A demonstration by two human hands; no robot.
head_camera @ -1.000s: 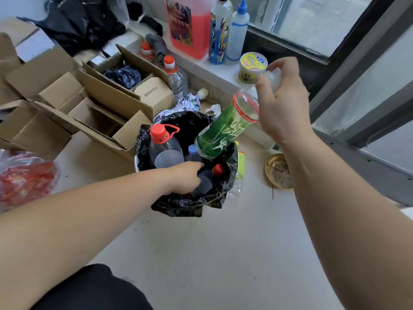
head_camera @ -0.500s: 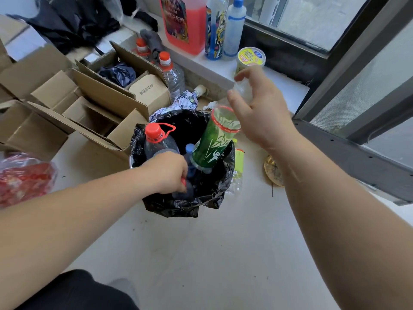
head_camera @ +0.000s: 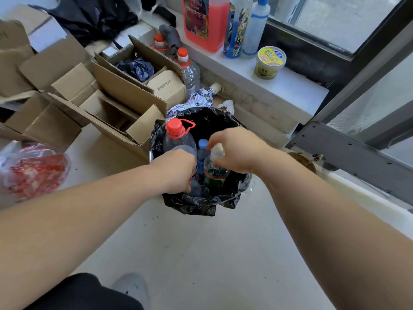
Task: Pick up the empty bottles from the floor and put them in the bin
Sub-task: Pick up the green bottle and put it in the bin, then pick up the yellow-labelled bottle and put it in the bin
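Note:
A bin lined with a black bag (head_camera: 196, 203) stands on the floor in front of me. A clear bottle with a red cap (head_camera: 176, 136) sticks up from its left side, and a blue-capped bottle (head_camera: 203, 147) stands in the middle. My right hand (head_camera: 237, 149) grips the neck of a green-labelled bottle (head_camera: 215, 175), which stands nearly upright inside the bin. My left hand (head_camera: 176, 170) is closed around a dark bottle (head_camera: 195, 186) at the bin's near left; most of that bottle is hidden.
Open cardboard boxes (head_camera: 107, 92) crowd the left. Two red-capped clear bottles (head_camera: 188, 70) stand behind them by the ledge (head_camera: 290, 86), which carries a red jug, spray bottles and a yellow tub. A red plastic bag (head_camera: 33, 168) lies far left. A sliding door frame runs along the right.
My right hand has swung the green-labelled bottle from tilted above the bin down into it, nearly upright. My left hand has stayed closed at the bin's near left side.

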